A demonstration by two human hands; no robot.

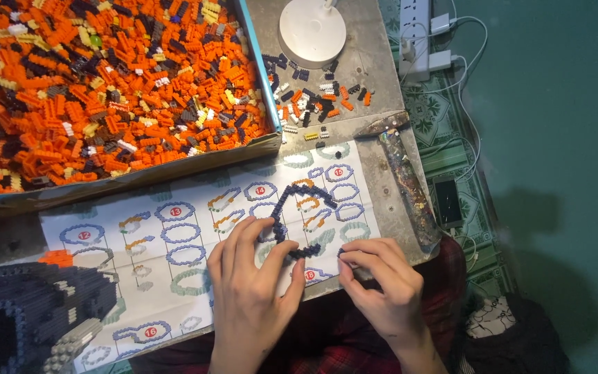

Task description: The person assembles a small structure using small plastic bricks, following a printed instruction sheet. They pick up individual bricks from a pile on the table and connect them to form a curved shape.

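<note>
From the head camera I look down on my two hands at the near edge of the table. My left hand [250, 291] lies flat on the instruction sheet [174, 232], the fingers a little spread and pressing on the lower end of the dark brick chain [292, 215], a thin open ring of small navy bricks that lies on the sheet between my hands and curves up toward the far side. My right hand [382, 284] has thumb and first fingers pressed together, pinching something very small and dark just beside the open end of the chain; I cannot tell exactly what piece it is.

I think the chain is fragile: it is only one brick wide, so if I push too hard with the right hand, it can bend or break at a joint. The small piece can also slip from my fingertips and fall over the table edge, which is just below my hands. The loose bricks [313, 100] near the lamp base [311, 31] and the full bin of bricks [105, 83] are well apart, so they are no danger.
</note>
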